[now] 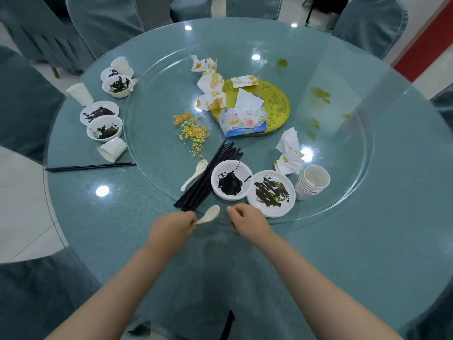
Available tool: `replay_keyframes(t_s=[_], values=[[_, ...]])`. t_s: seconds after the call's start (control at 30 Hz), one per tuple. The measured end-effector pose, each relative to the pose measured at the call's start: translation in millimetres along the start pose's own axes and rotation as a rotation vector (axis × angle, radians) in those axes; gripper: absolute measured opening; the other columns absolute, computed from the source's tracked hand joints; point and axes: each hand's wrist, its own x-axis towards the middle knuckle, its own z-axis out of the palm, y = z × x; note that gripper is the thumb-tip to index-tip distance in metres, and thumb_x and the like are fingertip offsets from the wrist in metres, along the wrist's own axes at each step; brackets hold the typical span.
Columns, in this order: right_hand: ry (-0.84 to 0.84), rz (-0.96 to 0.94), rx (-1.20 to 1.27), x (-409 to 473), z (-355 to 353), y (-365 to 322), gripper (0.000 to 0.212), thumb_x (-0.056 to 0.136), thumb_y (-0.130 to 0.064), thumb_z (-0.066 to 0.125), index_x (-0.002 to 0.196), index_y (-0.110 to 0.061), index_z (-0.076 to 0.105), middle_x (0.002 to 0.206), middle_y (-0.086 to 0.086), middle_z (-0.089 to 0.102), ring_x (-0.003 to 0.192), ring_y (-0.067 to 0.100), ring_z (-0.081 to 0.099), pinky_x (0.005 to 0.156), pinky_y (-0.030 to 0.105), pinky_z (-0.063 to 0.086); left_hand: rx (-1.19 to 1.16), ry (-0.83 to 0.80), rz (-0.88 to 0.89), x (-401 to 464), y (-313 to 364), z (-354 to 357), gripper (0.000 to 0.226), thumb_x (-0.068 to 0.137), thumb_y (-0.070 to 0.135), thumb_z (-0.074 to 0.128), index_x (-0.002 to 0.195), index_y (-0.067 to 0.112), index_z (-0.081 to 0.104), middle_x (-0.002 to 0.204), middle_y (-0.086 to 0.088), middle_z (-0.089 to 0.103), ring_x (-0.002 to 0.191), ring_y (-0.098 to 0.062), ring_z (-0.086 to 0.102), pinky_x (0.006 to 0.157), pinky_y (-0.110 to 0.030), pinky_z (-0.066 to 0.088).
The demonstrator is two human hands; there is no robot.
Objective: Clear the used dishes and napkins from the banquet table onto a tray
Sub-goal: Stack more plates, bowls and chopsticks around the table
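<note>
Both hands are working at the near edge of the bench: the left hand (171, 229) is pinching the handle of a white spoon (209, 214), while the right hand (247, 220) is hovering just beside it with fingers loosely curled, holding nothing. The spoon is hanging just over the glass, its long axis running from near-left to far-right, bowl end pointing toward the sauce-smeared bowl (231, 180). A second spoon (195, 175) is lying beside the bundle of black chopsticks (208, 177), just beyond. Judging by the task, gathering is well along but the gold tray (277, 104) is carrying only napkins and a tissue pack; a firm pinch should keep the bowl end level.
</note>
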Motion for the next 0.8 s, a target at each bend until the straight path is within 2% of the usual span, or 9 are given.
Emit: replay_keyframes(t_s=[0.07, 0.17, 0.23, 0.37, 0.47, 0.57, 0.7, 0.8], values=[[0.039, -0.179, -0.231, -2, 4, 11, 0.023, 0.096, -0.028, 0.049, 0.108, -0.016, 0.064, 0.105, 0.0, 0.066, 0.096, 0.017, 0.059, 0.09, 0.033, 0.047, -0.034, -0.04, -0.102, 5, -8, -7, 0.014, 0.091, 0.039, 0.058, 0.088, 0.026, 0.06, 0.081, 0.006, 0.065, 0.079, -0.02, 0.06, 0.063, -0.031, 0.042], [-0.058, -0.332, -0.449, -4, 9, 23, 0.043, 0.095, -0.022, 0.048, 0.137, -0.014, 0.048, 0.144, 0.003, 0.046, 0.132, 0.019, 0.042, 0.109, 0.031, 0.033, -0.106, -0.035, -0.215, 19, -24, -15, 0.01, 0.087, 0.038, 0.066, 0.086, 0.028, 0.064, 0.08, 0.009, 0.067, 0.079, -0.018, 0.061, 0.065, -0.03, 0.047], [-0.104, -0.357, -0.57, -4, 13, 28, 0.053, 0.095, -0.021, 0.046, 0.146, -0.011, 0.037, 0.156, 0.006, 0.028, 0.143, 0.02, 0.026, 0.117, 0.03, 0.021, -0.175, -0.019, -0.284, 32, -31, -18, 0.009, 0.085, 0.034, 0.07, 0.085, 0.026, 0.066, 0.08, 0.009, 0.066, 0.079, -0.018, 0.061, 0.066, -0.03, 0.047], [-0.107, -0.367, -0.645, -5, 18, 31, 0.057, 0.094, -0.017, 0.046, 0.148, -0.008, 0.03, 0.16, 0.009, 0.018, 0.147, 0.023, 0.017, 0.12, 0.032, 0.015, -0.299, 0.006, -0.341, 68, -40, -25, 0.012, 0.085, 0.032, 0.071, 0.084, 0.021, 0.067, 0.076, 0.007, 0.063, 0.075, -0.017, 0.059, 0.062, -0.028, 0.037], [-0.117, -0.354, -0.622, -4, 16, 30, 0.058, 0.095, -0.018, 0.045, 0.15, -0.009, 0.027, 0.161, 0.007, 0.015, 0.148, 0.021, 0.014, 0.119, 0.03, 0.012, -0.35, -0.018, -0.385, 94, -45, -26, 0.015, 0.085, 0.032, 0.071, 0.085, 0.018, 0.066, 0.078, 0.004, 0.064, 0.077, -0.019, 0.06, 0.064, -0.028, 0.038], [-0.13, -0.346, -0.613, -4, 14, 30, 0.059, 0.096, -0.019, 0.045, 0.151, -0.011, 0.026, 0.161, 0.006, 0.014, 0.148, 0.019, 0.014, 0.119, 0.028, 0.01, -0.325, -0.074, -0.397, 114, -46, -22, 0.017, 0.084, 0.034, 0.072, 0.082, 0.019, 0.063, 0.08, 0.001, 0.065, 0.076, -0.019, 0.06, 0.062, -0.028, 0.04], [-0.115, -0.339, -0.604, -5, 17, 30, 0.058, 0.096, -0.019, 0.044, 0.151, -0.01, 0.026, 0.161, 0.007, 0.014, 0.148, 0.02, 0.014, 0.119, 0.029, 0.011, -0.274, -0.162, -0.373, 127, -41, -16, 0.018, 0.087, 0.032, 0.069, 0.076, 0.021, 0.06, 0.072, 0.001, 0.063, 0.075, -0.02, 0.06, 0.062, -0.029, 0.041], [-0.108, -0.332, -0.6, -4, 18, 29, 0.058, 0.096, -0.018, 0.044, 0.151, -0.01, 0.026, 0.161, 0.007, 0.014, 0.148, 0.02, 0.013, 0.12, 0.029, 0.01, -0.259, -0.175, -0.369, 133, -38, -13, 0.016, 0.087, 0.032, 0.068, 0.081, 0.018, 0.063, 0.08, -0.001, 0.065, 0.082, -0.022, 0.06, 0.065, -0.028, 0.039]])
